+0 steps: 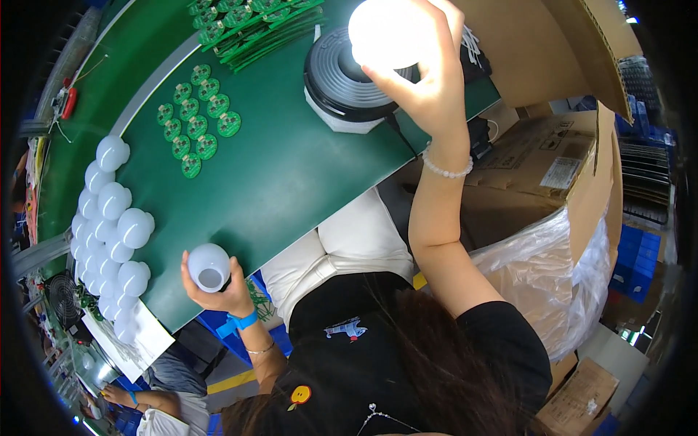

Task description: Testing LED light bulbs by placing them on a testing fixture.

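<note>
Closest to the camera, a black short-sleeved shirt [320, 367] with small coloured motifs spreads along the person's front. Beyond it lies a green bench [291, 189], its near edge slanting past the person's pale trousers [363, 232] toward its right end. Just off that end stand opened cardboard cartons [509, 163], with clear plastic sheeting [556, 287] bunched in front. Along the bench's left end, white globes [134, 228] crowd together in a cluster, and a white sheet [142, 340] lies at the near left corner. Toward the right end rests a round, ribbed grey device [338, 76] with a black rim. Stacked green panels [254, 25] of boards lie toward the far edge. Over the ribbed device, the right hand [436, 91] has its grip closed around a glowing bulb [389, 35], thumb and fingers on opposite sides of it. By the near edge, left of the trousers, the left hand [222, 296] cradles an unlit globe [207, 256], its grip around the sides and the round opening facing the person. Smallest are the loose round circuit boards [197, 127], set out in slanting rows between the cluster and the stacked panels.
</note>
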Demonstrator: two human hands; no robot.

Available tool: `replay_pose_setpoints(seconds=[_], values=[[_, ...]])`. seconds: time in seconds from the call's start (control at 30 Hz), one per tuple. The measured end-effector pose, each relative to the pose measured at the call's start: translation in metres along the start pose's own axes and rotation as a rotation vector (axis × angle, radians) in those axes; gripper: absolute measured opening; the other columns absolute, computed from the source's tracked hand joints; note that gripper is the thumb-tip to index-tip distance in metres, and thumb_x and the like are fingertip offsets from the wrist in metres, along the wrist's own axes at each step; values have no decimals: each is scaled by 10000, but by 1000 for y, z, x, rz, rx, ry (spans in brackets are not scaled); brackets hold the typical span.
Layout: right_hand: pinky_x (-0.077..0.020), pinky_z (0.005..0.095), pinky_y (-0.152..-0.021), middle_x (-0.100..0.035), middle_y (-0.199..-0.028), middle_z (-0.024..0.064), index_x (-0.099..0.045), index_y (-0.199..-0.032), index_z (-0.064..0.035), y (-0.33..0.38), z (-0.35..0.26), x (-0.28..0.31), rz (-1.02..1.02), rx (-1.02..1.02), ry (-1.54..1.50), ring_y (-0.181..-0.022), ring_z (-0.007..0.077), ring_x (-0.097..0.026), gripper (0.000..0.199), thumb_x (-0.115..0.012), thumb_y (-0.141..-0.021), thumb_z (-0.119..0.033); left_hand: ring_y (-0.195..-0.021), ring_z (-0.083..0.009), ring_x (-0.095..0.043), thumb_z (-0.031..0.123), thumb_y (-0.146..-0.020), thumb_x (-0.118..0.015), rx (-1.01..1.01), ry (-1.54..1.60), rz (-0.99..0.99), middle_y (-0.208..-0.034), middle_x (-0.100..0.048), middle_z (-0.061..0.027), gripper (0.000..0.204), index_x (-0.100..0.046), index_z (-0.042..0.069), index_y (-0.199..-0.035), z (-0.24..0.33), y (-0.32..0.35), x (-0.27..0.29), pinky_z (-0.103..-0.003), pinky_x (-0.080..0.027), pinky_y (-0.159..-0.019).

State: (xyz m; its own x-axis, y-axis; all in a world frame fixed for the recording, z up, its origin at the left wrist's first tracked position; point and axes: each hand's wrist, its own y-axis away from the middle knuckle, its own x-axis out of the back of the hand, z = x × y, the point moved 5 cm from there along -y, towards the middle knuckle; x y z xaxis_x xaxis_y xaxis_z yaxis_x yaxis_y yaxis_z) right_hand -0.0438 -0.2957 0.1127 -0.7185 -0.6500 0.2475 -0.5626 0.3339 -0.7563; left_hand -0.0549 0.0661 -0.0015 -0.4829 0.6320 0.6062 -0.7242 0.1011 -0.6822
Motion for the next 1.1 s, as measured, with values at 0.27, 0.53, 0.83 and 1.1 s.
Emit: replay_pose_setpoints(seconds=[0.27, 0.53, 0.83, 1.1], values=[[-345, 381, -967, -511, -1138, 161, -445, -1202, 29, 0, 17, -1, -119, -131, -86, -1068, 282, -481, 621, -733, -669, -107, -1028, -322, -551, 124, -600, -770, 4, 39, 17, -1162, -538, -178, 748, -390, -16, -1229, 0, 0, -1, -388, -444, -886], [-412, 367, -879, -611, -928, 120, -594, -970, 14, -8, 11, -18, 34, 640, -32, -891, 256, -562, 262, -642, -717, -32, -1031, -326, -550, 81, -589, -744, 30, 48, 14, -1164, -536, -180, 735, -389, -11, -1226, 1, 0, -2, -393, -444, -895], [-424, 359, -889, -618, -984, 158, -566, -1020, 74, -13, 35, -12, 116, 543, -272, -952, 280, -577, 255, -481, -795, -9, -1023, -328, -553, 93, -598, -748, 4, 43, 9, -1162, -538, -181, 742, -380, -12, -1234, 2, -2, -1, -393, -454, -886], [-397, 357, -928, -544, -1125, 185, -508, -1136, -9, -1, -11, 25, -95, 217, 274, -1074, 277, -513, 628, -797, -591, -126, -1010, -310, -555, 150, -613, -758, -14, -20, 24, -1144, -556, -165, 702, -430, -32, -1206, 5, -2, 2, -377, -433, -885]])
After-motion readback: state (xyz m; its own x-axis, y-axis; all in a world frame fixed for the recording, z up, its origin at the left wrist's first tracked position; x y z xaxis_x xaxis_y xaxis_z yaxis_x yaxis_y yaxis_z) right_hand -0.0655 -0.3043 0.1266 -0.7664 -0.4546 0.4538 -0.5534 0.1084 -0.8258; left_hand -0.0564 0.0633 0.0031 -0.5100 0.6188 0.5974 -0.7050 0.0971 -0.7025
